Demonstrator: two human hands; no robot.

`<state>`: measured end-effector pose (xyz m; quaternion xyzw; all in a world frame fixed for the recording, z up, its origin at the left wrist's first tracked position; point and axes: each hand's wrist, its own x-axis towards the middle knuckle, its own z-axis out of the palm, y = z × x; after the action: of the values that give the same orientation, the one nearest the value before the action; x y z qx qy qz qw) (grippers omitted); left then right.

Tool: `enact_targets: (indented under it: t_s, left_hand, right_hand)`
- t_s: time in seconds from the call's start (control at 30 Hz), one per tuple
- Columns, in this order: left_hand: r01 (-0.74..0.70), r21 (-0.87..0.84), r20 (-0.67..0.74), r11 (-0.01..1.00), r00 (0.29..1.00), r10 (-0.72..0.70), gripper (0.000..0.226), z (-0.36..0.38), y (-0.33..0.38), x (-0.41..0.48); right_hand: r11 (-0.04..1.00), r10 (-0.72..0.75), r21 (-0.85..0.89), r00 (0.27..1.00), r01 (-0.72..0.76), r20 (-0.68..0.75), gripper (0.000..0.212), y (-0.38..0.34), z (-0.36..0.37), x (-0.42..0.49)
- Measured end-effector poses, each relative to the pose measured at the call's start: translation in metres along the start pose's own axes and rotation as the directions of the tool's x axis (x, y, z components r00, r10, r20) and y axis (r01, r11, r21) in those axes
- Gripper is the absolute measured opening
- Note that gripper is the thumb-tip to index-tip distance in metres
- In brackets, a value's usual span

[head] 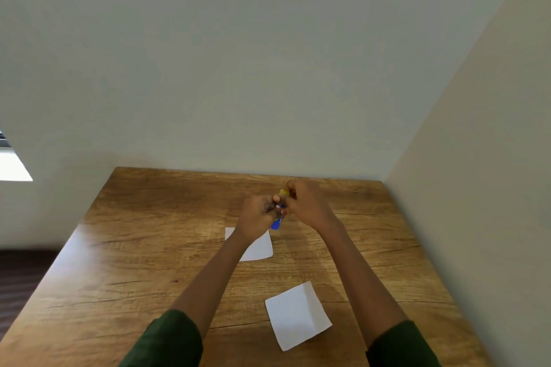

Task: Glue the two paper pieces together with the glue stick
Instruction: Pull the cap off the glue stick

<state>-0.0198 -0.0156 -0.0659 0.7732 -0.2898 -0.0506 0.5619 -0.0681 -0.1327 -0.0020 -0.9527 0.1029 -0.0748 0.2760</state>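
Observation:
Both my hands meet above the far middle of the wooden table (143, 271) and hold a blue glue stick (276, 223) between them. My left hand (255, 216) grips its blue body. My right hand (307, 202) is closed on its yellow upper end (284, 192). One white paper piece (258, 247) lies flat under my left wrist, partly hidden by it. A second white paper piece (298, 316), with a fold line, lies nearer to me between my forearms.
The table stands in a corner, with a pale wall (268, 68) behind it and another wall (492, 188) along its right edge. Dark floor (21, 280) shows past the table's left edge.

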Motion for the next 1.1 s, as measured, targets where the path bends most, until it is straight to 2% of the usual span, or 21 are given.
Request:
enact_targets:
  t_s: [0.17,0.27,0.37,0.47,0.57,0.67,0.8,0.9,1.0,1.1]
  left_hand:
    - [0.009,0.016,0.017,1.000,1.000,-0.009,0.013,0.000,-0.003,0.003]
    - [-0.004,0.026,0.035,1.000,0.999,0.003,0.011,-0.001,-0.005,0.003]
    - [0.002,0.031,0.041,1.000,0.999,-0.003,0.008,-0.002,-0.004,0.001]
    - [0.017,0.043,0.017,0.999,1.000,-0.018,0.020,-0.003,-0.004,-0.002]
    - [0.040,0.048,0.001,0.998,0.999,-0.040,0.016,-0.004,-0.005,-0.005]
    - [0.049,0.008,-0.005,0.999,0.999,-0.049,0.011,-0.002,-0.005,-0.009]
    - [0.058,-0.005,0.011,0.998,0.998,-0.058,0.024,-0.001,-0.006,-0.009]
    - [0.066,-0.014,0.020,0.998,0.998,-0.066,0.003,0.001,-0.010,-0.009]
    - [0.097,-0.013,-0.017,0.995,0.995,-0.097,0.014,0.002,-0.012,-0.010]
    - [0.105,-0.026,-0.030,0.994,0.994,-0.106,0.018,0.003,-0.013,-0.010]
  right_hand:
    - [0.999,-0.036,-0.035,0.999,0.037,0.019,0.011,0.001,-0.003,0.000]
    - [0.997,-0.066,-0.036,0.995,0.068,0.072,0.012,0.001,-0.007,0.000]
    - [0.996,-0.089,-0.004,0.982,0.091,0.166,0.026,0.001,-0.011,0.001]
    - [0.994,-0.086,0.092,0.969,0.066,0.234,0.042,0.001,-0.012,0.001]
    - [0.996,-0.024,0.083,0.987,0.010,0.162,0.044,-0.001,-0.009,0.000]
    - [0.999,0.024,-0.031,0.996,-0.021,0.087,0.029,-0.001,-0.004,0.000]
    - [1.000,-0.011,-0.028,0.995,0.013,0.096,0.017,0.001,-0.003,-0.001]
    - [0.998,-0.053,0.038,0.995,0.050,0.085,0.010,0.000,-0.009,-0.001]
    - [0.997,-0.069,0.039,0.998,0.068,0.010,0.014,0.005,-0.016,-0.001]
    - [0.998,-0.034,-0.046,0.999,0.032,-0.031,0.013,0.020,-0.019,-0.002]
